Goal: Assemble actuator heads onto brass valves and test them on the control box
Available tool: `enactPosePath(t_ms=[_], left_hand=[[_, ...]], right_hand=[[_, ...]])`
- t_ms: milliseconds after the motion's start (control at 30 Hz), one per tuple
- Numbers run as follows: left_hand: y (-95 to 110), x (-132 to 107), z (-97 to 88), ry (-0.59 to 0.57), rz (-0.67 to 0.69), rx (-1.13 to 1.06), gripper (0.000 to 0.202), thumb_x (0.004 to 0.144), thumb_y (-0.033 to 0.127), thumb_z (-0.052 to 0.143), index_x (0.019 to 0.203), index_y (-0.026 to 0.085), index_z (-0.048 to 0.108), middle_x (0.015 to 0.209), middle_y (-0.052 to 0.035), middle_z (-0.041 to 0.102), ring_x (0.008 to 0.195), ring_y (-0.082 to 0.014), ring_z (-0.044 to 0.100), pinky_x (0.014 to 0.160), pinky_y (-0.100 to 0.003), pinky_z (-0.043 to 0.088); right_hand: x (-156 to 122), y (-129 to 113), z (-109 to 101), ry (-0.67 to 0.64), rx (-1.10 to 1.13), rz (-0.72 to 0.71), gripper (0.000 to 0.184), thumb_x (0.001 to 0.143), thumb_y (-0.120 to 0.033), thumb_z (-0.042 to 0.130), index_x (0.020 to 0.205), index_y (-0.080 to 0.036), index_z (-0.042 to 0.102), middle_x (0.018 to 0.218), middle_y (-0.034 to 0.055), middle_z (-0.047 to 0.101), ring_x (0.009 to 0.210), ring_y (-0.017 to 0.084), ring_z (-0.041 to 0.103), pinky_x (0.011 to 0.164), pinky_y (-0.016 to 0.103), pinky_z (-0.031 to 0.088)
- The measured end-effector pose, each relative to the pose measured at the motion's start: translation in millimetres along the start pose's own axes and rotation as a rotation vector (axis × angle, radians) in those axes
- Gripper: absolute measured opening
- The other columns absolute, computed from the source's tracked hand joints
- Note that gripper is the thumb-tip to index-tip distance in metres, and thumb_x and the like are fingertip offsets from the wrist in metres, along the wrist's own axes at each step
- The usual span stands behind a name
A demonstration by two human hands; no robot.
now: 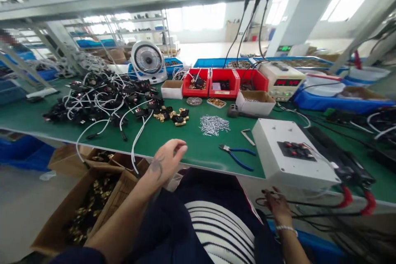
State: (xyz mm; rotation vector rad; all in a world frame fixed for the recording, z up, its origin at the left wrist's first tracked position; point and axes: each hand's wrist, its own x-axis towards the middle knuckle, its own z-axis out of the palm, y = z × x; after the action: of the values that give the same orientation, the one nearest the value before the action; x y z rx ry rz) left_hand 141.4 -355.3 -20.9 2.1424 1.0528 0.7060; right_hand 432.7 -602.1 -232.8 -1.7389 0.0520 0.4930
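My left hand hovers at the table's front edge, thumb apart from loosely bent fingers, with nothing visible in it. Below the front edge at the right, my right hand is somewhat blurred, its fingers spread beside thin black cables; no held thing shows. Blue-handled cutting pliers lie on the green table between the hands. Behind them is a pile of small silvery hooks. A white box with black and red terminals on top stands above my right hand.
Black parts with white cables heap up at the left. Brass fittings lie mid-table. Behind stand a fan, red bins and a power supply. A carton of brass parts sits below left.
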Motion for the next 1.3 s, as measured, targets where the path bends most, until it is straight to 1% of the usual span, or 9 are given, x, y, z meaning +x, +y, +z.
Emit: enactPosePath(t_ms=[200, 400, 600, 733, 833, 933, 1133, 1200, 1300], left_hand=[[-84.8, 28.6, -60.6, 0.374, -0.298, 0.248, 0.012, 0.086, 0.023, 0.061, 0.092, 0.012, 0.062, 0.109, -0.0146, 0.063, 0.11, -0.03, 0.059, 0.102, -0.053, 0.042], [-118.2, 35.3, -86.3, 0.463, -0.376, 0.193, 0.019, 0.087, 0.029, 0.067, 0.077, 0.015, 0.058, 0.084, -0.0025, 0.062, 0.088, -0.0196, 0.061, 0.089, -0.042, 0.048], [-87.1, 52.0, -113.3, 0.558, -0.23, -0.177, 0.015, 0.086, 0.029, 0.053, 0.091, 0.016, 0.06, 0.063, 0.0021, 0.056, 0.052, -0.0129, 0.049, 0.055, -0.028, 0.044], [-54.3, 50.7, -113.7, 0.47, -0.042, -0.412, 0.035, 0.088, 0.036, 0.048, 0.108, 0.012, 0.064, 0.083, -0.0056, 0.069, 0.056, -0.0101, 0.057, 0.056, -0.025, 0.051], [-35.6, 38.2, -98.5, 0.349, 0.069, -0.453, 0.045, 0.089, 0.044, 0.056, 0.12, 0.013, 0.065, 0.108, -0.0107, 0.074, 0.08, -0.0171, 0.071, 0.078, -0.033, 0.06], [-24.6, 21.6, -81.1, 0.253, 0.238, -0.195, 0.039, 0.093, 0.044, 0.057, 0.122, 0.02, 0.067, 0.108, -0.0063, 0.076, 0.093, -0.0206, 0.072, 0.091, -0.035, 0.057], [-5.1, -3.8, -49.7, 0.403, 0.734, 0.334, 0.022, 0.095, 0.036, 0.059, 0.089, 0.022, 0.075, 0.083, -0.0072, 0.07, 0.082, -0.0227, 0.06, 0.075, -0.034, 0.053], [2.4, -10.4, -36.8, 0.402, 0.783, 0.316, 0.016, 0.094, 0.029, 0.061, 0.087, 0.019, 0.072, 0.096, -0.0109, 0.069, 0.095, -0.0253, 0.061, 0.083, -0.037, 0.053], [10.8, -21.4, -17.7, 0.21, 0.756, 0.076, 0.01, 0.097, 0.02, 0.054, 0.092, 0.018, 0.063, 0.099, -0.0082, 0.07, 0.098, -0.0204, 0.065, 0.088, -0.033, 0.053]], right_hand=[[-19.3, -25.6, 19.5, -0.256, -0.094, 0.07, 0.042, 0.038, -0.043, 0.085, 0.071, -0.019, 0.073, 0.064, 0.0067, 0.071, 0.054, 0.02, 0.064, 0.053, 0.032, 0.055], [-56.6, -45.6, 21.7, -0.18, -0.058, -0.153, 0.055, 0.049, -0.058, 0.083, 0.087, -0.019, 0.075, 0.084, 0.0068, 0.075, 0.079, 0.022, 0.069, 0.071, 0.03, 0.058], [-120.9, -83.8, 28.6, -0.256, 0.101, -0.27, 0.054, 0.058, -0.061, 0.086, 0.093, -0.022, 0.076, 0.07, 0.0036, 0.072, 0.067, 0.016, 0.066, 0.066, 0.024, 0.057], [-152.1, -114.2, 40.6, -0.349, 0.315, -0.226, 0.043, 0.054, -0.052, 0.093, 0.084, -0.026, 0.077, 0.068, 0.003, 0.073, 0.059, 0.012, 0.063, 0.058, 0.019, 0.055], [-165.2, -131.5, 42.6, -0.423, 0.404, -0.232, 0.035, 0.056, -0.045, 0.094, 0.08, -0.028, 0.077, 0.062, 0.0023, 0.07, 0.056, 0.01, 0.062, 0.056, 0.018, 0.053], [-175.3, -140.7, 39.5, -0.493, 0.448, -0.265, 0.029, 0.062, -0.042, 0.092, 0.084, -0.028, 0.079, 0.059, 0.0021, 0.068, 0.055, 0.01, 0.061, 0.056, 0.019, 0.053], [-198.5, -150.9, 36.5, -0.629, 0.47, -0.328, 0.022, 0.074, -0.04, 0.085, 0.091, -0.028, 0.079, 0.061, 0.0014, 0.067, 0.055, 0.011, 0.058, 0.053, 0.022, 0.049], [-205.0, -155.2, 38.9, -0.663, 0.491, -0.362, 0.021, 0.077, -0.042, 0.082, 0.092, -0.029, 0.078, 0.061, 0.0, 0.066, 0.054, 0.01, 0.056, 0.054, 0.023, 0.048], [-209.9, -161.0, 45.2, -0.674, 0.522, -0.426, 0.021, 0.078, -0.044, 0.081, 0.093, -0.029, 0.076, 0.066, -0.0007, 0.068, 0.054, 0.011, 0.056, 0.055, 0.025, 0.048]])
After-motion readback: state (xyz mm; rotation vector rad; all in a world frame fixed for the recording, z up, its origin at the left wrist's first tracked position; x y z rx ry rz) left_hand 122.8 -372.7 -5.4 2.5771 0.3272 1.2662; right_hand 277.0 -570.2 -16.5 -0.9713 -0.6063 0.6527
